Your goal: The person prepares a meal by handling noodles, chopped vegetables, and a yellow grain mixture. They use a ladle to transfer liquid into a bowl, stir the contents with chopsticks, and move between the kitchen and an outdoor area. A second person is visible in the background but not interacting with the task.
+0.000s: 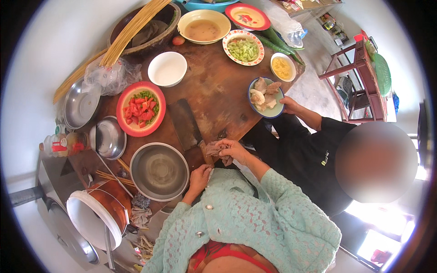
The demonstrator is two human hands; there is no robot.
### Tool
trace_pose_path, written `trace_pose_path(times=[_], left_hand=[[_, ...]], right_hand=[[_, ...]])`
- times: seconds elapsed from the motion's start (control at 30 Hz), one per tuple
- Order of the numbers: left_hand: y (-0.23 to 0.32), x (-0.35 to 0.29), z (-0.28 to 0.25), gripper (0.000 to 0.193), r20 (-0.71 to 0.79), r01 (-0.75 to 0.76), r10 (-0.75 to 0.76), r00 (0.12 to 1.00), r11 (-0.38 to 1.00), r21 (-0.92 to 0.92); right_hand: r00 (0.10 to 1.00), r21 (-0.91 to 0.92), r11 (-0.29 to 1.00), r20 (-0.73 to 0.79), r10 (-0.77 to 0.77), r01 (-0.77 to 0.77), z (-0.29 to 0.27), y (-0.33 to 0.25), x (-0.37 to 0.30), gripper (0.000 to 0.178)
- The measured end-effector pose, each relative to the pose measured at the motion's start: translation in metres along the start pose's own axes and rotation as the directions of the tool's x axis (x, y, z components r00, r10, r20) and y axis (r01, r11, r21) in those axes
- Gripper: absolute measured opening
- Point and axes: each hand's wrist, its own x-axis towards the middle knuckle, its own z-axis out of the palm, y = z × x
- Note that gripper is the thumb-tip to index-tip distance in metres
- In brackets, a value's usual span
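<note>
My right hand [233,151] grips a crumpled brown cloth [217,150] at the near table edge, over the handle end of a cleaver. The cleaver [185,123] lies flat on the wooden table, its dark blade pointing away from me. My left hand [198,179] is beside the handle, low at the table edge, with its fingers curled; what they hold, if anything, is hidden. Left of that hand sits a grey metal basin [159,171]. Beyond it, a red-rimmed plate [123,108] carries chopped tomatoes [139,110] and green pieces.
At right, a co-worker's hand [291,105] holds a blue-rimmed bowl [252,103] of pale meat pieces. A white bowl [167,68], a plate of chopped greens [246,50] and a bowl of yellow liquid [282,67] stand farther back. A bucket [117,235] is at lower left.
</note>
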Motion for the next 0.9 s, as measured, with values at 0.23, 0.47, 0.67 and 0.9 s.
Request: trace_pose_path(times=[0.23,0.47,0.67,0.9], left_hand=[[0.023,-0.002,-0.007,0.021,0.116,0.206,-0.180,0.977,0.938,-0.277],[0.024,0.001,-0.006,0.027,0.189,0.230,-0.183,0.965,0.935,-0.268],[0.042,0.005,-0.004,0.037,0.225,0.281,-0.206,0.952,0.882,-0.378],[0.060,0.012,-0.018,0.041,0.226,0.316,-0.223,0.948,0.710,-0.629]], right_hand=[[0.941,0.081,0.955,-0.215,-0.262,0.285,-0.014,0.023,0.026,0.029],[0.952,0.093,0.971,-0.239,-0.191,0.218,-0.009,0.010,0.022,0.032],[0.967,0.274,0.936,-0.184,-0.175,0.221,-0.001,0.012,0.030,0.030],[0.959,0.627,0.739,-0.046,-0.281,0.247,0.016,-0.018,0.015,0.033]])
